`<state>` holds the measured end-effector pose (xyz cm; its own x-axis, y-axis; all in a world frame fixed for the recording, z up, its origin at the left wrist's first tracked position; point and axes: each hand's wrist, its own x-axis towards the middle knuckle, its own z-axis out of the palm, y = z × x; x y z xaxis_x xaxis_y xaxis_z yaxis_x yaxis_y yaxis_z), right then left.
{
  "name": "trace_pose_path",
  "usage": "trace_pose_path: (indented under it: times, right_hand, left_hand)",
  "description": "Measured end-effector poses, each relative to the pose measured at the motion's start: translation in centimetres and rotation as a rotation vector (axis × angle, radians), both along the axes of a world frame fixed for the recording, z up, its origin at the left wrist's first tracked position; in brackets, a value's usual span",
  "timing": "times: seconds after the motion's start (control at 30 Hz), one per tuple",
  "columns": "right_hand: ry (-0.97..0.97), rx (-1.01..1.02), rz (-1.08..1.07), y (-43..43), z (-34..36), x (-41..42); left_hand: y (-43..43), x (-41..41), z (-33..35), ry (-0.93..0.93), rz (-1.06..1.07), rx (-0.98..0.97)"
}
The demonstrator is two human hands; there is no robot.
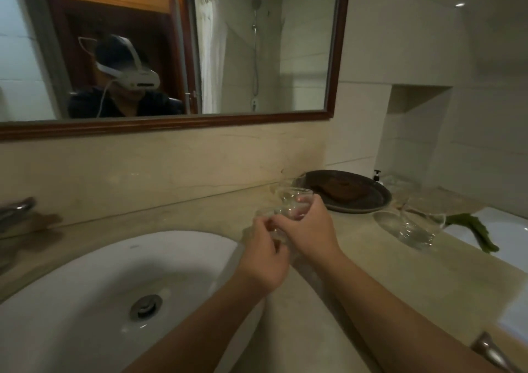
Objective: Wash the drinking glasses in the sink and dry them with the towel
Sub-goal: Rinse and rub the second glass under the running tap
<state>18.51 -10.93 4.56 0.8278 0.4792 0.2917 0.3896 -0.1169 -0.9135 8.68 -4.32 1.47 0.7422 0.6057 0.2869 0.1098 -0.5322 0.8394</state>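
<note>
Holds a clear, thin-walled drinking glass (pixel 295 202) in the air above the beige stone table (pixel 200 218), just right of the white oval ceramic sink (pixel 71 287) and not yet over its bowl. Grips it with the right hand (pixel 311 230), fingers (pixel 310 207) curled round the upper wall. Seems to pinch its lower part with the curled fingertips of the left hand (pixel 265 258), exact contact lost in blur.

Risks a drop onto hard stone or porcelain: smooth glass, a hold split between two hands, a likely slip at any change of grip on the way to the sink. Risks a clink too against an apparent second clear glass (pixel 285 185) standing just behind the held one, beside the dark round tray (pixel 377 201) with a brown folded cloth (pixel 340 191), probably the towel.

Further right, leaves a third clear glass (pixel 411 228) lying on its side on the table, near a green aloe leaf (pixel 474 228) and the table's edge: free to roll if nudged by an elbow. Calls for one firm hold, a low carry and a slow set-down in the bowl.
</note>
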Motion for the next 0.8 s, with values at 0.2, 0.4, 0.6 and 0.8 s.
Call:
trace_pose_path:
  times: [0.2, 0.4, 0.6, 0.8]
  right_hand:
    - [0.155, 0.132, 0.436, 5.2, 2.3, -10.8]
    - [0.226, 0.030, 0.835, 9.6, 0.9, -20.2]
    - [0.240, -0.092, 0.853, 12.4, -1.1, -24.2]
    - [0.150, -0.347, 0.771, 11.9, -3.2, -22.1]
  left_hand:
    - [4.4, -10.3, 3.2, -0.318, 0.089, -0.364]
    - [7.4, -22.5, 3.6, -0.256, 0.229, -0.335]
    - [10.5, -29.3, 0.9, -0.057, 0.512, -0.041]
    - [12.3, -31.6, 1.0, 0.433, 0.607, 0.599]
